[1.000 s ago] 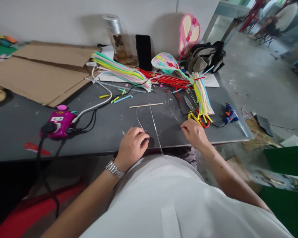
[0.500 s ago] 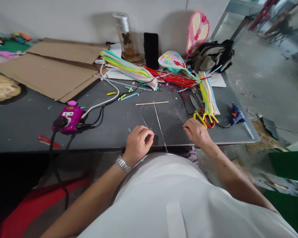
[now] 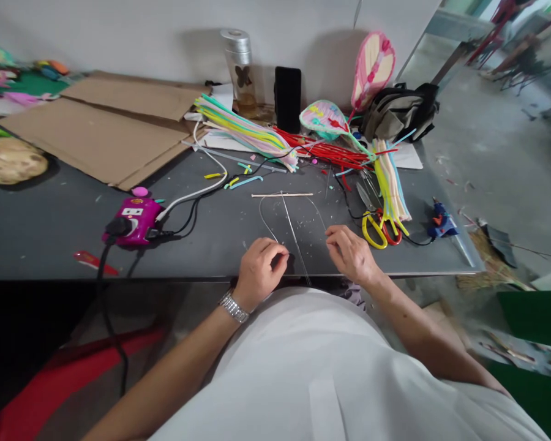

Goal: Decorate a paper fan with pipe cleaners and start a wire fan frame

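A thin wire [image 3: 260, 214] bows out on both sides of a pale thin stick [image 3: 298, 195] that lies crosswise on the table. My left hand [image 3: 261, 266], with a metal watch at the wrist, pinches the wire's left end between thumb and forefinger. The other end runs to the closed fingertips of my right hand [image 3: 351, 252]; my knuckles partly hide that grip. Between the hands, a straight thin rod [image 3: 294, 231] reaches from the stick's middle towards my body, past the table edge. Yellow-handled scissors [image 3: 374, 231] lie just right of my right hand.
A purple power socket [image 3: 135, 220] with cables sits left, near a red cutter [image 3: 95, 262]. Pipe cleaners [image 3: 248, 131], a phone [image 3: 288, 98], a bottle [image 3: 239, 70] and a bag [image 3: 397, 110] line the back. A glue gun [image 3: 442, 220] lies right; cardboard [image 3: 101, 135] lies back left.
My right hand has moved inwards, closer to my left hand. The wire's right side now curves more. My view has shifted slightly; the left hand still pinches its end.
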`<move>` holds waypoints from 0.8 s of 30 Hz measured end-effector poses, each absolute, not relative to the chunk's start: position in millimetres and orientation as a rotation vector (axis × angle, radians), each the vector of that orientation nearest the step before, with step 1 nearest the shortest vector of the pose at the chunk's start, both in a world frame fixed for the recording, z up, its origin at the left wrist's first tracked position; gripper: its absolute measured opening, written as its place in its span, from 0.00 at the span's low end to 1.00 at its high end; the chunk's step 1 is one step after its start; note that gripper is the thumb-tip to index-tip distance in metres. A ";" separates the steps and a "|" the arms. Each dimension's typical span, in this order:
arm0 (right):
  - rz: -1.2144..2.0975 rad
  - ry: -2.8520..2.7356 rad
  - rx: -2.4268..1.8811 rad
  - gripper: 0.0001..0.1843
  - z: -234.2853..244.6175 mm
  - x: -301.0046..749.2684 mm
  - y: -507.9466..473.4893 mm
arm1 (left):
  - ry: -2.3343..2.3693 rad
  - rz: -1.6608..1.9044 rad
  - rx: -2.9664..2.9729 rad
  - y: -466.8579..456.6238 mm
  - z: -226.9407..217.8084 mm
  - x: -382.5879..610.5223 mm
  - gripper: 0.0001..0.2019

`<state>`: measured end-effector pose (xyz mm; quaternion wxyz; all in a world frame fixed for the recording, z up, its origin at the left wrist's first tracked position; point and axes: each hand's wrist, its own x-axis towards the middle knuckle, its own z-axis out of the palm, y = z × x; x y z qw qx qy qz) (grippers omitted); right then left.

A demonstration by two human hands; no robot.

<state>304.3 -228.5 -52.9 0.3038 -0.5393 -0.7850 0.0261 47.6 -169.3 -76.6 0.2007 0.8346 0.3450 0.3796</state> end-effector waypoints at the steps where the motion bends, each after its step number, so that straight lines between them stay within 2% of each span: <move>1: 0.064 -2.084 -1.415 0.07 -53.4 301.7 -227.7 | 0.962 1.056 2.326 -169.4 -76.1 47.2 0.07; 24: 0.174 -1.945 -1.407 0.09 -62.5 267.4 -216.2 | 1.070 1.040 2.302 -171.5 -70.4 49.2 0.06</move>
